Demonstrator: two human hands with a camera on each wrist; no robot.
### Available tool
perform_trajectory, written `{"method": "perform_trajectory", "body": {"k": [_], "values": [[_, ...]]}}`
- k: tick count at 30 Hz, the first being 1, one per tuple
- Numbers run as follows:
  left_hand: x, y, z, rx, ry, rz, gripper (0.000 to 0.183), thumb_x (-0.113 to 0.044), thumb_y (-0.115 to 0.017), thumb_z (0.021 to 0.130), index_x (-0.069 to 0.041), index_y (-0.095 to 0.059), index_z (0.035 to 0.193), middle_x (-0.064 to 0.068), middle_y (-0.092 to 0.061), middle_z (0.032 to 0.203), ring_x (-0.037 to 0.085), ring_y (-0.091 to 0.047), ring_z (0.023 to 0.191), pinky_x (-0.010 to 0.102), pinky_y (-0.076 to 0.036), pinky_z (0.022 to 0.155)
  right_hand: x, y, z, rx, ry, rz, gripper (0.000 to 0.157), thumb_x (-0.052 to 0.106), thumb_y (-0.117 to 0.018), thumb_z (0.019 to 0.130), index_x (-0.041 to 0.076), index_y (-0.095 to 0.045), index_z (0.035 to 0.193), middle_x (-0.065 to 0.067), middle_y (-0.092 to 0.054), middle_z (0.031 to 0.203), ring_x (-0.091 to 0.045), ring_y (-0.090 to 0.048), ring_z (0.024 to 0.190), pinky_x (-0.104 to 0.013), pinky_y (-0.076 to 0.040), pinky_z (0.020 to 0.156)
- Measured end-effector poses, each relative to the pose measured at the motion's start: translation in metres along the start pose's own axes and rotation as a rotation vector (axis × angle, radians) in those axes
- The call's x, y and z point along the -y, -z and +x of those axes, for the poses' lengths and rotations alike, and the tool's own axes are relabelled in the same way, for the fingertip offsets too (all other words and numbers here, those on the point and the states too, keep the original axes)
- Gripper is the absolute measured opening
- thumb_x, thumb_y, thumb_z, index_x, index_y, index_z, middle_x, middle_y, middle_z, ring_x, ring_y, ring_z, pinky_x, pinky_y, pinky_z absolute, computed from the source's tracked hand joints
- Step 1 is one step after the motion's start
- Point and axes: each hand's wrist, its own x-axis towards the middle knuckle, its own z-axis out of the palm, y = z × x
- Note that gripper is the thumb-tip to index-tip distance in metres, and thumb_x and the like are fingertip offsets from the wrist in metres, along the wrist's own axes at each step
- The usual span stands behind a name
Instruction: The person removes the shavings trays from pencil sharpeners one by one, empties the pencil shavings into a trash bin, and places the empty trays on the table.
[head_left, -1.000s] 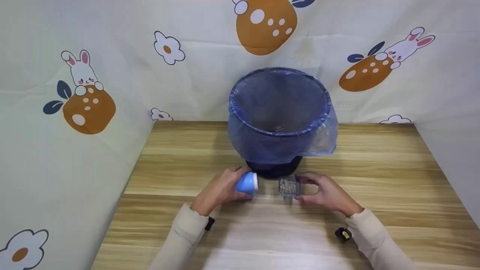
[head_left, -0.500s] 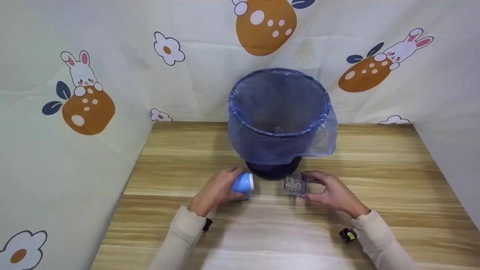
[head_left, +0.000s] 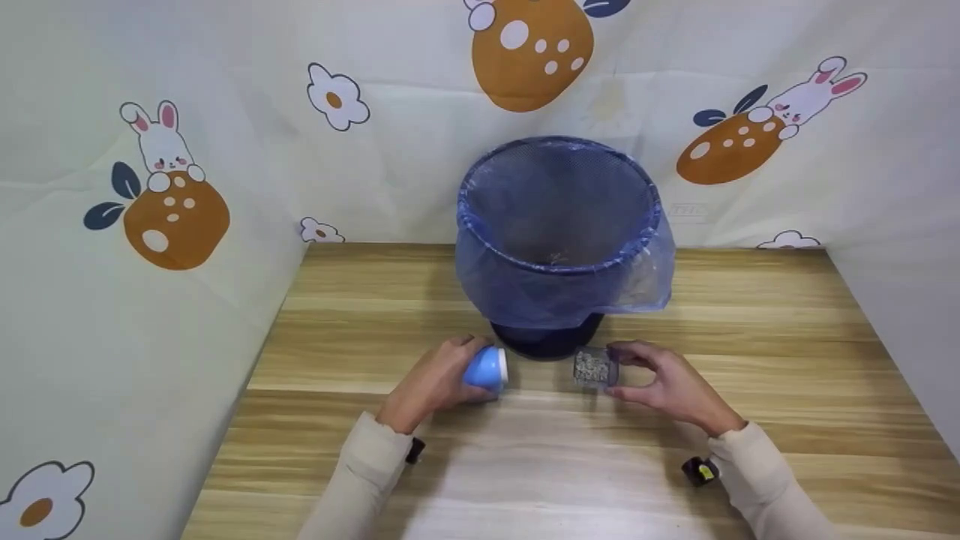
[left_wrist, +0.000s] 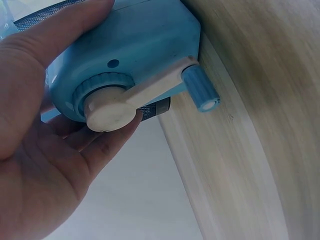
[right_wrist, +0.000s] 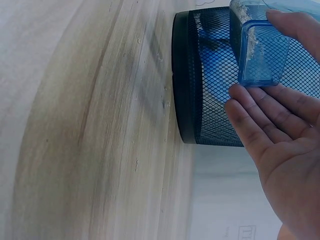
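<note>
My left hand [head_left: 435, 379] grips a blue crank pencil sharpener [head_left: 487, 369], thumb on one side and fingers on the other. In the left wrist view the sharpener's pale crank arm [left_wrist: 160, 82] and its blue knob [left_wrist: 201, 89] face the camera. To the right, my right hand [head_left: 671, 386] pinches a small clear shavings drawer [head_left: 592, 367] between thumb and fingertips. Grey-brown shavings show through its wall. The drawer is apart from the sharpener; both are near the foot of the bin. Its far end is partly cut off in the right wrist view.
A dark mesh waste bin [head_left: 546, 341] stands behind the hands, lined with a blue plastic bag [head_left: 551, 300] folded over its rim. It rests on a wood-grain table [head_left: 555, 472]. A printed cloth [head_left: 405, 157] hangs behind and at the sides.
My right hand has moved right with the shavings drawer, widening the gap to the sharpener, and the drawer has turned slightly. My left hand has shifted a little left, still gripping the sharpener.
</note>
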Motion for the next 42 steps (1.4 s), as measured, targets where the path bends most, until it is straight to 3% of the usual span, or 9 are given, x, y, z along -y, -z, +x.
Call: {"method": "perform_trajectory", "body": {"k": [17,22,28,33,36,42], "values": [[-0.003,0.0,-0.003,-0.017,-0.029,0.052,0.07,-0.031,-0.091,0.069,-0.003,-0.06,0.125,0.012,-0.065,0.108,0.028,-0.066,0.093,0.043,-0.057,0.079,0.002,-0.001,-0.001,-0.006,-0.006,0.021,0.058,0.02,-0.083,0.08,-0.002,-0.06,0.129,-0.016,-0.066,0.125,-0.032,-0.066,0.111,-0.048,-0.05,0.1],[-0.003,0.002,-0.004,-0.02,-0.007,0.03,0.071,-0.037,-0.087,0.072,-0.002,-0.06,0.128,0.013,-0.065,0.109,0.028,-0.065,0.092,0.042,-0.057,0.077,0.003,0.0,-0.002,-0.018,-0.001,0.009,0.057,0.021,-0.083,0.08,0.0,-0.062,0.128,-0.015,-0.067,0.124,-0.032,-0.066,0.11,-0.048,-0.049,0.1],[-0.009,0.009,-0.004,-0.054,-0.003,0.009,0.06,-0.041,-0.084,0.077,-0.005,-0.063,0.12,0.011,-0.066,0.105,0.025,-0.066,0.088,0.04,-0.058,0.075,0.005,0.005,-0.003,-0.026,-0.026,0.003,0.056,0.016,-0.083,0.08,0.0,-0.061,0.129,-0.013,-0.066,0.125,-0.03,-0.066,0.111,-0.048,-0.05,0.099],[-0.012,0.018,-0.005,-0.066,0.003,-0.015,0.05,-0.043,-0.074,0.087,-0.007,-0.063,0.121,0.011,-0.065,0.11,0.024,-0.064,0.094,0.041,-0.057,0.077,0.005,0.009,-0.004,-0.041,-0.053,0.01,0.058,0.016,-0.083,0.08,-0.001,-0.06,0.131,-0.013,-0.066,0.125,-0.03,-0.066,0.112,-0.044,-0.05,0.1],[-0.012,0.025,-0.005,-0.106,-0.03,-0.014,0.042,-0.038,-0.068,0.093,-0.006,-0.064,0.12,0.011,-0.065,0.111,0.025,-0.063,0.1,0.041,-0.056,0.084,0.005,0.011,-0.004,-0.047,-0.064,0.006,0.059,0.014,-0.083,0.079,0.0,-0.06,0.131,-0.012,-0.067,0.125,-0.029,-0.066,0.112,-0.042,-0.05,0.1],[-0.012,0.038,-0.002,-0.273,-0.131,0.007,0.033,-0.025,-0.068,0.094,-0.003,-0.065,0.118,0.013,-0.067,0.111,0.029,-0.063,0.106,0.042,-0.053,0.093,0.006,0.014,-0.004,-0.052,-0.068,0.007,0.059,0.015,-0.083,0.08,-0.002,-0.059,0.132,-0.014,-0.067,0.123,-0.031,-0.066,0.112,-0.046,-0.05,0.099]]}}
